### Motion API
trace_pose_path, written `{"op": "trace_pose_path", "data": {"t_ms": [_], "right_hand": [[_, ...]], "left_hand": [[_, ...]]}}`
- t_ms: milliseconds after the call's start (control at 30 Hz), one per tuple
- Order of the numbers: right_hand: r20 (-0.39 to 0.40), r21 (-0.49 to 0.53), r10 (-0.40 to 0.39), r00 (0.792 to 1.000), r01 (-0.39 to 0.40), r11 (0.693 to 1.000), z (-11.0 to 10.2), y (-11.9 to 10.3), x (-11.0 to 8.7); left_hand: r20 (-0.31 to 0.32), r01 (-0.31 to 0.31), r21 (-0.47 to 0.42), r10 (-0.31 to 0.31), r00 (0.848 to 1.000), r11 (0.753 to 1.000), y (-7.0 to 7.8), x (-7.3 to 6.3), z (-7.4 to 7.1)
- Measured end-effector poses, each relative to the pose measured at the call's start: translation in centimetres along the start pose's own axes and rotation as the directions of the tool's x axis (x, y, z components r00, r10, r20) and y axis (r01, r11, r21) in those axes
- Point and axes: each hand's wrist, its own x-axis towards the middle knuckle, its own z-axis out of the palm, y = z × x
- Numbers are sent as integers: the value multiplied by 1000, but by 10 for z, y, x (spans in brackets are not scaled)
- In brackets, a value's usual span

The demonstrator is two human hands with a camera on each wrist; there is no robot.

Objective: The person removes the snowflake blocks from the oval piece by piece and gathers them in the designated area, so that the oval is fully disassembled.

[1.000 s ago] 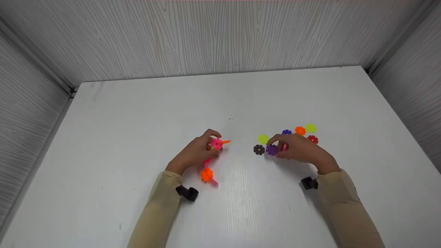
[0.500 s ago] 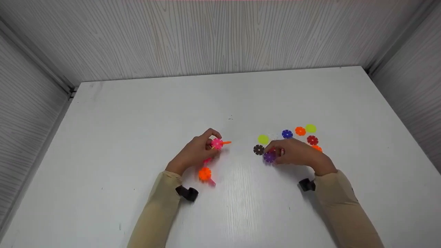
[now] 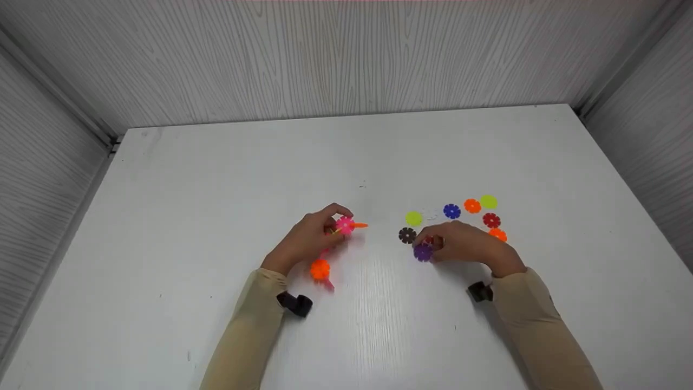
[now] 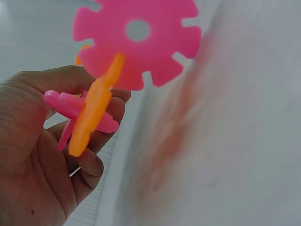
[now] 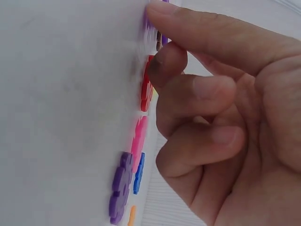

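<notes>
My left hand (image 3: 306, 241) holds a chain of interlocked, notched plastic snowflake discs. A pink disc (image 4: 136, 42) with a round centre hole shows at its upper end, slotted to an edge-on orange disc (image 4: 91, 117). Below the hand hangs another orange disc (image 3: 320, 269) of the chain, with a pink disc (image 3: 328, 285) under it. My right hand (image 3: 460, 244) pinches a purple snowflake disc (image 3: 423, 252) between thumb and index finger, its other fingers curled. A red disc (image 5: 146, 87) shows close beside those fingers in the right wrist view.
Loose discs lie around my right hand: yellow (image 3: 414, 219), dark brown (image 3: 407, 235), blue (image 3: 452, 211), orange (image 3: 472, 206) and red (image 3: 491, 220). In the right wrist view a second purple disc (image 5: 121, 188) and a pink disc (image 5: 138, 141) lie on the white table (image 3: 243, 189).
My right hand has moved down and slightly left with the purple disc, uncovering a clear disc and an orange one. The left hand's chain has shifted slightly, its lower end swinging left.
</notes>
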Motion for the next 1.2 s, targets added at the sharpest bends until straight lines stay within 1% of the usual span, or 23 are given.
{"op": "trace_pose_path", "data": {"t_ms": [133, 200, 333, 433, 533, 633, 767, 900, 1100, 1200], "right_hand": [[-3, 9, 0, 1000, 0, 1000, -1, 1, 1], [-20, 13, 0, 1000, 0, 1000, -2, 1, 1], [-104, 31, -1, 995, 4, 1000, -4, -1, 0], [-171, 40, -26, 985, 33, 999, -4, -5, 0], [-212, 50, -58, 975, 70, 996, -3, -9, 0], [-243, 53, -76, 967, 91, 994, -1, -12, 1], [-262, 67, -75, 962, 96, 993, 3, -17, 3], [-258, 89, -72, 963, 98, 991, 8, -24, 7], [-263, 91, -109, 959, 137, 986, 16, -38, 8], [-276, 90, -137, 951, 168, 982, 18, -41, 9]], "left_hand": [[5, 21, -5, -21, 1000, 1000, 3, -1, 0], [7, 29, -4, -29, 1000, 1000, 5, -2, 0], [19, 42, -11, -42, 999, 999, 9, -2, 3], [28, 41, -13, -41, 999, 999, 13, -2, 5], [27, 29, 5, -29, 999, 1000, 16, -1, 8], [21, 21, 23, -21, 1000, 1000, 18, -1, 11], [15, 13, 37, -13, 1000, 999, 22, -1, 15], [17, 0, 50, -1, 1000, 999, 28, -1, 20], [52, -36, 70, 33, 998, 997, 39, -3, 26], [58, -58, 75, 54, 997, 995, 43, -4, 28]]}}
